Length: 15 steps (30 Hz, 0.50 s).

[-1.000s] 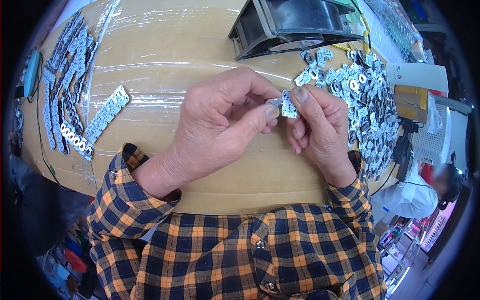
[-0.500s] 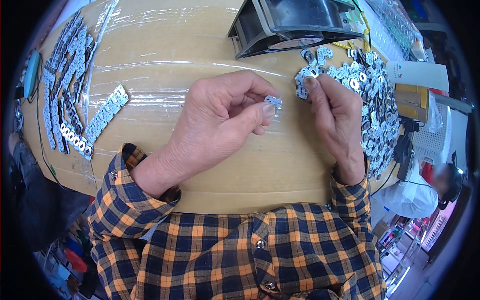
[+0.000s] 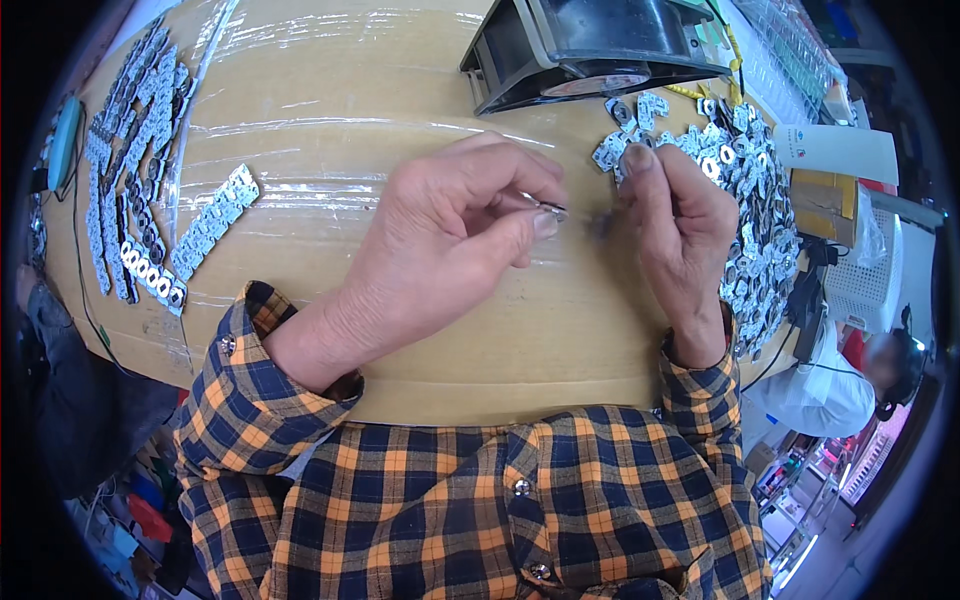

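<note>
Clock positions are read from the middle of the head view, with 12 o'clock at the top.

Left hand (image 3: pixel 455 245): positioned just above centre, over the brown counter (image 3: pixel 520 345). Thumb and index finger are pressed together, pinching a small flat part (image 3: pixel 552 209) at their tips. The part is presented nearly edge-on and points toward 2 o'clock; most of its face is hidden.

Right hand (image 3: pixel 685 225): positioned at 2 o'clock, apart from the left hand. The fingers are curled, with the thumb laid toward the index finger; whether they pinch a part cannot be told. A small silver board piece (image 3: pixel 608 152) shows just beside the thumb tip, toward 10 o'clock from it.

Parts pile (image 3: pixel 760 255): between 2 and 3 o'clock, on the counter beside the right hand. It consists of loose silver and dark pieces, some ring-shaped.

Finished-looking rows: a single silver strip (image 3: pixel 213 225) lies slanted between 9 and 10 o'clock. Just beside its lower end is a strip with white rings (image 3: pixel 150 278). A heap of strips (image 3: pixel 130 150) extends toward 10 o'clock.

Black fan (image 3: pixel 600 45): at 1 o'clock, near the pile.

White perforated basket (image 3: pixel 862 280): at 3 o'clock, beyond the pile.
</note>
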Tool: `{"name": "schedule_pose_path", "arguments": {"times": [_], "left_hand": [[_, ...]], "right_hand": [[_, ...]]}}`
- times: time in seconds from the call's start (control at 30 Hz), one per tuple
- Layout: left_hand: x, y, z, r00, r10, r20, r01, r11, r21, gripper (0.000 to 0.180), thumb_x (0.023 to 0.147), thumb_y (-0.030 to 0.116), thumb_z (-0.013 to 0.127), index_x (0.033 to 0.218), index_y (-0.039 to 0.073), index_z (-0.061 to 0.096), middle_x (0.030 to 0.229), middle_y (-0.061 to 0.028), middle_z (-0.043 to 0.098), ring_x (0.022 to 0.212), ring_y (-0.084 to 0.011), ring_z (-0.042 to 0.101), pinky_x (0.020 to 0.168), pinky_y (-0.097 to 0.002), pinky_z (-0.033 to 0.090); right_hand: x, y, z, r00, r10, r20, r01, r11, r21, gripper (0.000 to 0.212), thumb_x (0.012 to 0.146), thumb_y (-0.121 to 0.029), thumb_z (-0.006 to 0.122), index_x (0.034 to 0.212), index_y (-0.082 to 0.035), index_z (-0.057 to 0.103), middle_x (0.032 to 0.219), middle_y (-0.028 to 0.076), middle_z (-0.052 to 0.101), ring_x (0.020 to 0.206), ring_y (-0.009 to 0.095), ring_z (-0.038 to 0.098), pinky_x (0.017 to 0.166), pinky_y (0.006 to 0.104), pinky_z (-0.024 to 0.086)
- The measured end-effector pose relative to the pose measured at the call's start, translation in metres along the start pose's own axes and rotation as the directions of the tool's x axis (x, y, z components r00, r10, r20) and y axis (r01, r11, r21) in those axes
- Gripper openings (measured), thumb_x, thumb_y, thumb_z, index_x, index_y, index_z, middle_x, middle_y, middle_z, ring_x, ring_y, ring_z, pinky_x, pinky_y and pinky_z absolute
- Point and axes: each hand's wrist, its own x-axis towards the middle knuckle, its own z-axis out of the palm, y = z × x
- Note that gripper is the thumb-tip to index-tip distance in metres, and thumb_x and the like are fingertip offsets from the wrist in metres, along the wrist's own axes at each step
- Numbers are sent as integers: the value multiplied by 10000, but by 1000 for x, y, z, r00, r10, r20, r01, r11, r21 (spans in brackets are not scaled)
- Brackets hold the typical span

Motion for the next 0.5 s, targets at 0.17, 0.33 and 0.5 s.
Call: {"name": "schedule_pose_path", "arguments": {"times": [0.17, 0.33, 0.5], "left_hand": [[1, 9, -3, 984, -172, 38, 176, 962, -207, 159, 869, 23, 653, 1012, -48, 647, 874, -106, 679, 702, -120, 653, 593, -218, 550], [0, 8, -3, 987, -153, 54, 162, 949, -271, 174, 881, 44, 652, 1013, -67, 635, 842, -117, 682, 685, -128, 656, 559, -233, 550], [1, 10, -3, 995, -68, 78, 90, 942, -325, 165, 918, 76, 613, 992, -71, 629, 862, -131, 679, 670, -140, 658, 542, -239, 546]], "right_hand": [[-7, -13, -1, 972, -46, 231, -43, 930, 366, 299, 987, -206, 522, 800, 6, 620, 660, 0, 573, 522, 24, 483, 471, 172, 356], [-8, -16, 7, 966, -79, 246, -39, 896, 443, 328, 993, -225, 508, 778, 2, 606, 628, 3, 563, 488, 22, 483, 436, 172, 346], [-8, -19, 5, 867, 159, 473, -468, 590, 658, 352, 991, -247, 512, 730, -25, 587, 557, -3, 524, 422, 32, 416, 399, 190, 317]]}}
